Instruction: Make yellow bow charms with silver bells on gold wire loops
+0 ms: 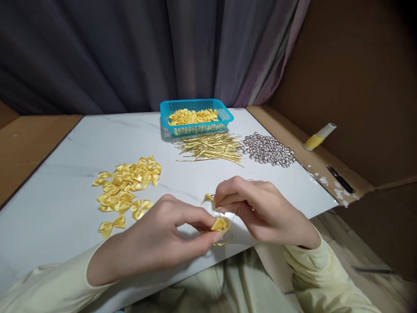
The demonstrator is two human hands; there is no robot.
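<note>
My left hand [163, 237] pinches a small yellow ribbon bow [220, 224] between thumb and fingers near the table's front edge. My right hand [257, 208] is closed in a pinch just above it, gripping a thin gold twist tie [224, 241] that loops around and under the bow. A pile of loose yellow bows [127, 184] lies to the left of my hands. Further back lie a bundle of gold twist ties [210, 148] and a heap of small silver bells [269, 150].
A blue plastic basket [228, 115] holding more yellow bows stands at the back of the white marble-look table [65, 208]. On the brown ledge at right lie a yellow-and-white tube [318, 137] and a black tool [341, 179]. Dark curtains hang behind.
</note>
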